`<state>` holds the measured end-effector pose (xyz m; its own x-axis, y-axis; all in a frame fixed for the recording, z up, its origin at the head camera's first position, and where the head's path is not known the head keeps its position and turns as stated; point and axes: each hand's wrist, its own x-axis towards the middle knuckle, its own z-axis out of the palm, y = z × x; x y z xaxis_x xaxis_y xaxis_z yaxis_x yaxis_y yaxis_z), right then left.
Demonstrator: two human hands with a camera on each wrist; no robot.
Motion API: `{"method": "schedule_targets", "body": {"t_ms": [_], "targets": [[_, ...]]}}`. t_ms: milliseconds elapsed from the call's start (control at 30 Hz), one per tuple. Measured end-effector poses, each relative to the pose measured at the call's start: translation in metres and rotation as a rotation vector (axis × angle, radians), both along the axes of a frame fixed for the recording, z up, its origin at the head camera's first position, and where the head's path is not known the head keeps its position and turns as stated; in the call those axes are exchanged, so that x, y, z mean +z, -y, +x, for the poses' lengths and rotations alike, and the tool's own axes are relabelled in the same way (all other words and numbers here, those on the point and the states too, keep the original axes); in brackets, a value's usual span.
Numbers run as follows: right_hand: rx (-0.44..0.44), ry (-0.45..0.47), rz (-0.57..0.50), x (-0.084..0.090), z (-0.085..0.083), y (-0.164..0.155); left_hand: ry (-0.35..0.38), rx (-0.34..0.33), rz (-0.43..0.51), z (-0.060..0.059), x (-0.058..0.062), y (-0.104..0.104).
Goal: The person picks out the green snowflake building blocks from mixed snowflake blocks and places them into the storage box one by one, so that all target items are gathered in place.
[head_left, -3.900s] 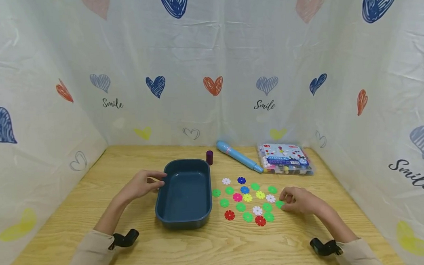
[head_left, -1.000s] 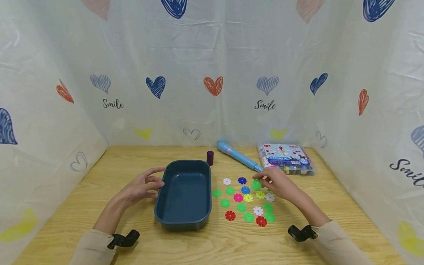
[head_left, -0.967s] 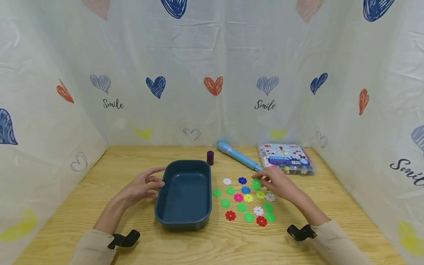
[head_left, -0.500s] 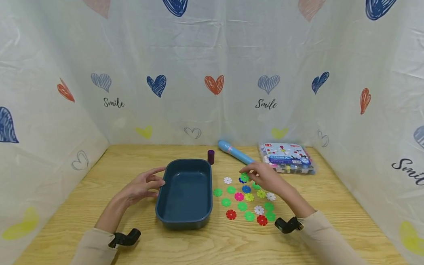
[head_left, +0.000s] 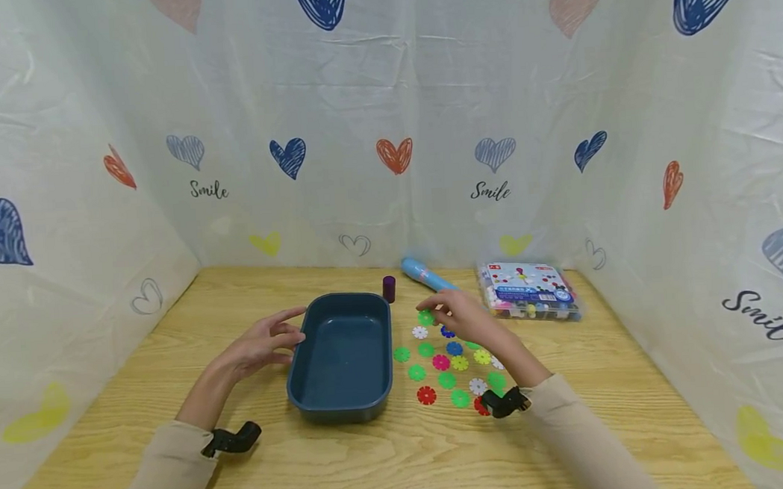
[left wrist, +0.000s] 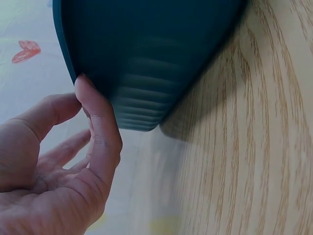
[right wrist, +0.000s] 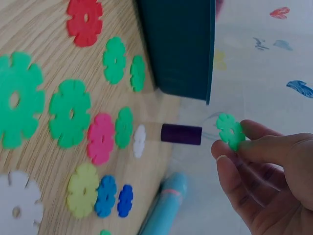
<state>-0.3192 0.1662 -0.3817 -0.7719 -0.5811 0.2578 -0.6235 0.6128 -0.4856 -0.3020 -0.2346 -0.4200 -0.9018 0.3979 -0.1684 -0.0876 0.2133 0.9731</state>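
Bin touched, disc pinched

The dark blue bin [head_left: 339, 360] sits at lower centre of the head view. The left hand [head_left: 263, 346], fingers loosely bent, touches its left rim. Right of centre, the right hand [head_left: 463, 318] pinches a raised green disc [head_left: 426, 318].

Free gap between right hand [head_left: 466, 318] and blue tray [head_left: 341, 360], tray's side in the way down low, free room over its top, purple tube [head_left: 389, 289] standing by its far right corner, left hand [head_left: 263, 348] blocking its left edge, roomy desk [head_left: 351, 464] in front
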Motion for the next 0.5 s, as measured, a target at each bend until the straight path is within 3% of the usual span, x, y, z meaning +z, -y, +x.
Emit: {"method": "schedule_targets", "body": {"t_ms": [500], "targets": [[0.065,-0.003,0.023,0.015,-0.016,0.053,-0.001,-0.011,0.001,-0.002,0.000,0.000]]}}
